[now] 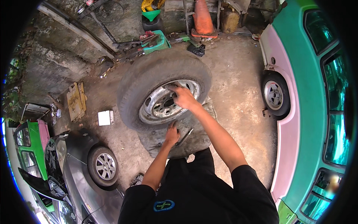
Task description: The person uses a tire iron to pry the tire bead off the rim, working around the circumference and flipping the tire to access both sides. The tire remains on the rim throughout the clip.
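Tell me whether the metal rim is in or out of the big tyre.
In: the metal rim sits within the tyre, its edge ringed by the dark sidewall, with the right hand over it.

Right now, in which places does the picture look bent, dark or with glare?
Head view: corners black, the green and pink vehicle bowing along the right edge; head view: bright glare on its windows; head view: tire and right hand fairly clear.
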`<action>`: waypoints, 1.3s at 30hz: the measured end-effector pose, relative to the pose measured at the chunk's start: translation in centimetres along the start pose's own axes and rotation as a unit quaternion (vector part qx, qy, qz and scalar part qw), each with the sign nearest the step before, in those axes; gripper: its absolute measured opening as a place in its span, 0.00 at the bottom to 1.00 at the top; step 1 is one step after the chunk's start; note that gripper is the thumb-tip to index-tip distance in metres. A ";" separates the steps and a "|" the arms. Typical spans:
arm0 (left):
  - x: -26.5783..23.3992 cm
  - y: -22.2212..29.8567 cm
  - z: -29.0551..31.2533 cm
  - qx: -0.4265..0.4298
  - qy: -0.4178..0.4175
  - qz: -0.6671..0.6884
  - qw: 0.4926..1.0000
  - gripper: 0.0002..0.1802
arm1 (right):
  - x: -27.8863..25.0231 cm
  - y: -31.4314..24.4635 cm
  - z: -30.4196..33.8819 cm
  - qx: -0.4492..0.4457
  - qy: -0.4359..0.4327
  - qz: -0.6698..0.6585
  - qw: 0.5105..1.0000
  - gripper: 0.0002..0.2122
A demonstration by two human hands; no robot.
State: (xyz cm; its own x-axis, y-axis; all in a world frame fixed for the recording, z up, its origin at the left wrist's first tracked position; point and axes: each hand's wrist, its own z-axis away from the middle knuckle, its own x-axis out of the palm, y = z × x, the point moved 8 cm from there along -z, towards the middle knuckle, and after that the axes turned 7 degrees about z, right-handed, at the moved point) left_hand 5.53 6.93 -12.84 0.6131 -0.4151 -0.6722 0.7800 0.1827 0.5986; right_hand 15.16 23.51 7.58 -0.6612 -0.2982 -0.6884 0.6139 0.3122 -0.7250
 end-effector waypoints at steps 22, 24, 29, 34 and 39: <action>9.9 -2.4 1.9 -0.124 -0.077 -0.051 0.988 0.32 | 0.0 -0.2 -0.1 -0.041 -0.010 -0.027 0.999 0.26; 10.6 -2.4 1.4 -0.085 -0.033 -0.087 0.992 0.35 | 0.0 -0.2 0.1 -0.037 -0.009 -0.026 0.999 0.26; 10.9 -3.0 1.6 -0.055 -0.035 -0.003 0.998 0.34 | -0.4 -0.6 0.7 -0.033 -0.001 -0.012 0.999 0.26; 1.5 -1.9 4.2 -0.045 0.146 0.132 0.980 0.22 | -0.7 -1.1 1.0 -0.028 -0.002 0.006 1.000 0.27; -8.6 -0.9 6.7 0.009 0.354 0.231 0.906 0.10 | -0.8 -1.7 1.6 -0.020 0.023 0.041 0.999 0.28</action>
State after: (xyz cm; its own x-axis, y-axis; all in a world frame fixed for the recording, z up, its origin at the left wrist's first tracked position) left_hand -1.29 4.40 -4.65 0.8060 0.3784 -0.4552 0.4207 0.1750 0.8902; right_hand 15.32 21.74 9.32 -0.6284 -0.2284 -0.7436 0.6505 0.3697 -0.6634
